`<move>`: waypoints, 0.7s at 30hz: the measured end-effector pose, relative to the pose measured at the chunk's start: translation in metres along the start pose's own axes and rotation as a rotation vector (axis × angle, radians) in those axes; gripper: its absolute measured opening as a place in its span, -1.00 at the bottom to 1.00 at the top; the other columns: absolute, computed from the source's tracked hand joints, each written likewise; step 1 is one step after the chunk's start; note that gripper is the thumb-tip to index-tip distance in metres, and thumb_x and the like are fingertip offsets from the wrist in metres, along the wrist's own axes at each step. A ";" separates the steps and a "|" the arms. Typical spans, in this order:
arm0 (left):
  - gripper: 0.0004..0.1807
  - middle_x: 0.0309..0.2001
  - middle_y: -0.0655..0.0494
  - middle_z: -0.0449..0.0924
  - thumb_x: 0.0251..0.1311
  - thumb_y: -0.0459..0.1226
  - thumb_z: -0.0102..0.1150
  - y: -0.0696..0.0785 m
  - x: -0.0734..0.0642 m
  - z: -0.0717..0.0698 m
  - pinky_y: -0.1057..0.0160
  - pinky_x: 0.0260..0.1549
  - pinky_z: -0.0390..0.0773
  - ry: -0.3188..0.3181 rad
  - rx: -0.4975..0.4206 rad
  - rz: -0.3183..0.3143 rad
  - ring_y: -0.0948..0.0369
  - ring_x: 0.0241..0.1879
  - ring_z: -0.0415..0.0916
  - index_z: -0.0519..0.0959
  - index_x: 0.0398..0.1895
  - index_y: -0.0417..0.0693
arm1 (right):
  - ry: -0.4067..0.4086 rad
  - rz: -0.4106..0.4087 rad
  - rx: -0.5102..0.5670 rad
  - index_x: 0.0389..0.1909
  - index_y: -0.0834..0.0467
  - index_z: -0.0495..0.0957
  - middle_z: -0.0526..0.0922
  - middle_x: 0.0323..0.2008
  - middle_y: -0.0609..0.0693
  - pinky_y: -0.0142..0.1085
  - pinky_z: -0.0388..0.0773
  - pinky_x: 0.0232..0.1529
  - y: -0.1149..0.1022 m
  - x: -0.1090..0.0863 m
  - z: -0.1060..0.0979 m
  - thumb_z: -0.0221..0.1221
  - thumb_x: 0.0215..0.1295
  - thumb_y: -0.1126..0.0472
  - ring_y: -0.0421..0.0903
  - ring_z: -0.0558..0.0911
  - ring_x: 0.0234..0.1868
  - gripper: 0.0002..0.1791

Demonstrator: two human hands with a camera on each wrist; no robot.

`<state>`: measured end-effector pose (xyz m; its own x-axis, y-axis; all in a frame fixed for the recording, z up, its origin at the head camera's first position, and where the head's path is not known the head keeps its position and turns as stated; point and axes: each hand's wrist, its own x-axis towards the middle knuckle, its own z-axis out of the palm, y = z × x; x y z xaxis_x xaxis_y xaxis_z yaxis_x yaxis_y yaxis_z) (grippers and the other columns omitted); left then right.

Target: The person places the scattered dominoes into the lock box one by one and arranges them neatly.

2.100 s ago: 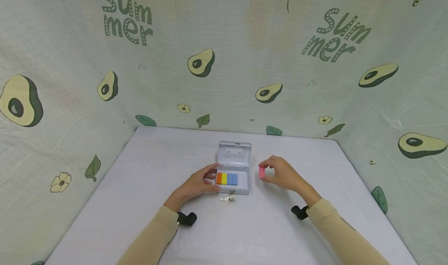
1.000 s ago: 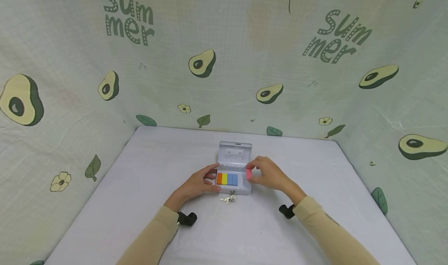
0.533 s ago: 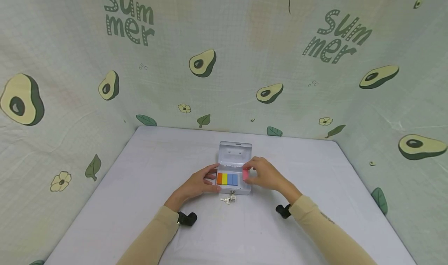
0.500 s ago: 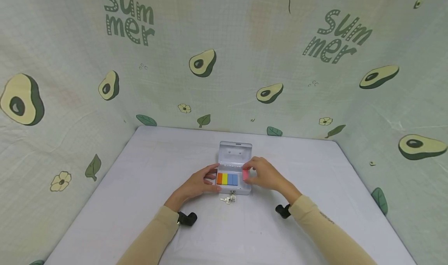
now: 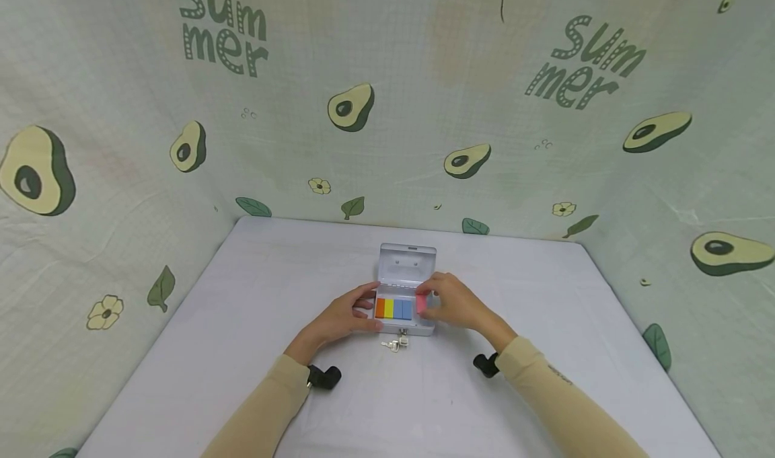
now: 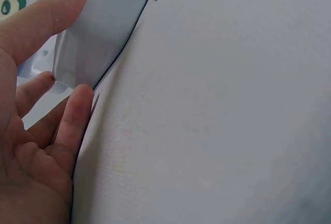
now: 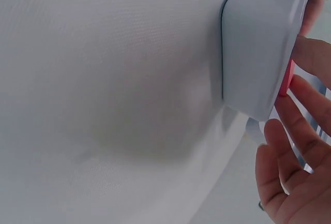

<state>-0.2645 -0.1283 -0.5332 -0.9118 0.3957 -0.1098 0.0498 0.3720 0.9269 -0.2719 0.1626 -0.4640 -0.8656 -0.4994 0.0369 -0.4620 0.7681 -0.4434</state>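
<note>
A small pale-grey metal cash box (image 5: 404, 331) stands with its lid (image 5: 407, 264) raised. My left hand (image 5: 344, 315) grips its left end, thumb at the front corner and a finger at the back corner. Inside, at the left, an orange block (image 5: 379, 308), a yellow block (image 5: 389, 309) and two blue blocks (image 5: 402, 309) lie side by side. With thumb and fingertips, my right hand (image 5: 451, 301) pinches a pink block (image 5: 420, 303) over the box's right part, just right of the blue ones. In the right wrist view the box wall partly hides that pink block (image 7: 287, 80).
Keys (image 5: 393, 345) hang from the lock at the box's front and lie on the white tabletop (image 5: 387, 404). Printed cloth (image 5: 399, 108) encloses the table at the back and both sides. A dark wrist camera (image 5: 486, 365) sits by the right sleeve.
My right hand has carried the pink block leftward from beside the box, over its right wall, to near the blue blocks. The left hand stays on the box.
</note>
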 end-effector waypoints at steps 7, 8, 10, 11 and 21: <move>0.00 0.38 0.05 0.50 0.13 -0.07 0.63 0.001 0.000 0.000 -0.02 0.26 0.59 -0.005 -0.002 -0.003 0.10 0.16 0.54 0.31 0.64 0.26 | -0.017 -0.019 -0.003 0.10 0.14 0.75 0.71 0.01 -0.03 -0.05 0.61 0.18 0.000 0.000 0.001 0.54 0.23 0.16 0.00 0.59 0.06 -0.58; 0.00 0.38 0.04 0.50 0.13 -0.07 0.63 0.001 0.000 0.000 -0.02 0.26 0.59 -0.005 -0.002 -0.004 0.10 0.16 0.54 0.31 0.64 0.26 | -0.017 -0.019 -0.005 0.10 0.14 0.75 0.71 0.01 -0.03 -0.04 0.61 0.18 0.000 0.000 0.002 0.54 0.23 0.16 0.00 0.59 0.06 -0.58; 0.00 0.39 0.06 0.49 0.13 -0.06 0.63 0.002 -0.001 0.000 -0.02 0.27 0.58 -0.007 -0.002 -0.004 0.10 0.17 0.54 0.31 0.64 0.26 | -0.017 -0.015 -0.005 0.10 0.14 0.75 0.71 0.01 -0.03 -0.03 0.60 0.19 -0.001 0.000 0.002 0.54 0.23 0.16 0.02 0.58 0.07 -0.58; 0.00 0.40 0.06 0.49 0.13 -0.06 0.63 0.003 -0.001 0.000 -0.01 0.28 0.58 -0.007 -0.002 -0.004 0.10 0.18 0.53 0.31 0.64 0.26 | -0.018 -0.013 -0.004 0.10 0.14 0.75 0.71 0.01 -0.03 -0.03 0.60 0.20 -0.001 0.000 0.002 0.54 0.23 0.15 0.02 0.58 0.08 -0.58; -0.01 0.36 0.05 0.51 0.14 -0.06 0.62 0.002 0.000 0.000 -0.02 0.27 0.58 -0.005 -0.001 -0.007 0.10 0.17 0.54 0.31 0.63 0.28 | -0.022 0.003 -0.008 0.09 0.11 0.77 0.72 0.01 -0.05 -0.06 0.57 0.15 -0.003 0.002 0.005 0.55 0.23 0.15 -0.01 0.52 0.07 -0.59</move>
<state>-0.2639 -0.1275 -0.5314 -0.9099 0.3976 -0.1184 0.0429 0.3741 0.9264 -0.2713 0.1579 -0.4671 -0.8627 -0.5055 0.0155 -0.4606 0.7728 -0.4366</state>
